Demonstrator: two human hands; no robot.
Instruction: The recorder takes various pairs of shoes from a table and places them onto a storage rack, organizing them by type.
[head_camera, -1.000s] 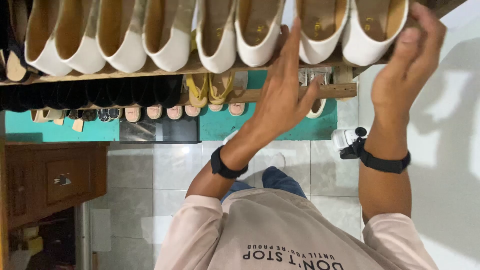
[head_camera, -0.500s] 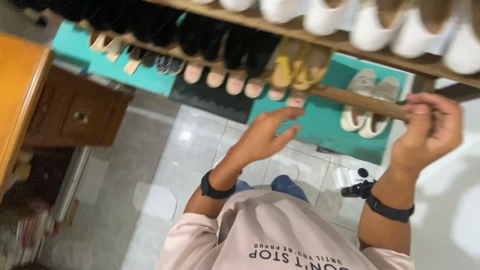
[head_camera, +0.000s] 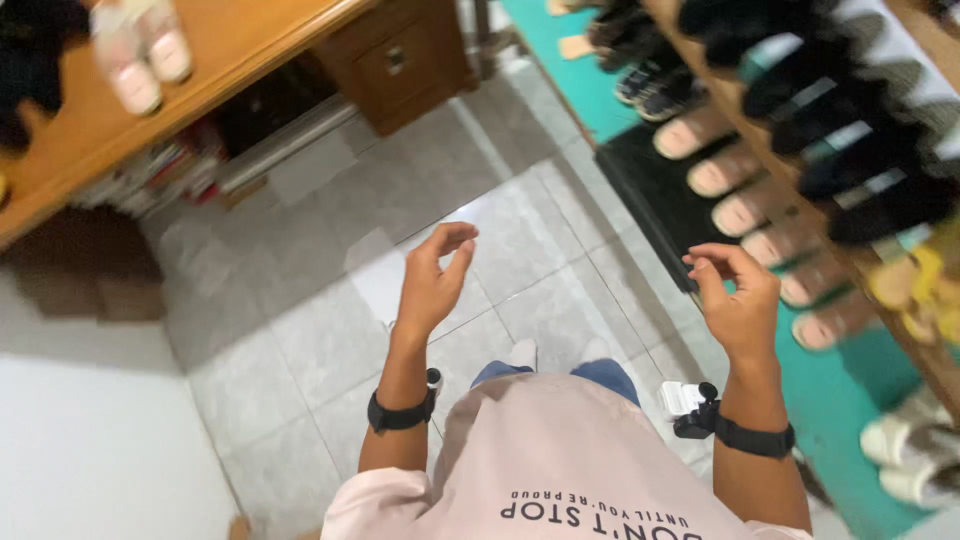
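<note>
My left hand (head_camera: 436, 281) hangs in the air above the grey tiled floor (head_camera: 330, 330), fingers loosely curled and apart, holding nothing. My right hand (head_camera: 735, 298) is raised at the same height, also empty with curled fingers, close to the wooden shoe rack (head_camera: 900, 330) on the right. Each wrist wears a black band. Neither hand touches a shoe. The nearest shoes are beige slip-ons (head_camera: 745, 212) on the rack's lower row.
Black shoes (head_camera: 850, 150) and yellow ones (head_camera: 915, 280) fill the rack's upper shelf. A black mat (head_camera: 655, 190) lies on teal flooring below it. A wooden desk (head_camera: 150, 100) at upper left carries a pink pair (head_camera: 140, 55); a drawer cabinet (head_camera: 400, 65) stands beside it.
Both hands have come off the shoe rack and dropped to chest height, empty. My view has swung left, away from the rack toward the desk and floor.
</note>
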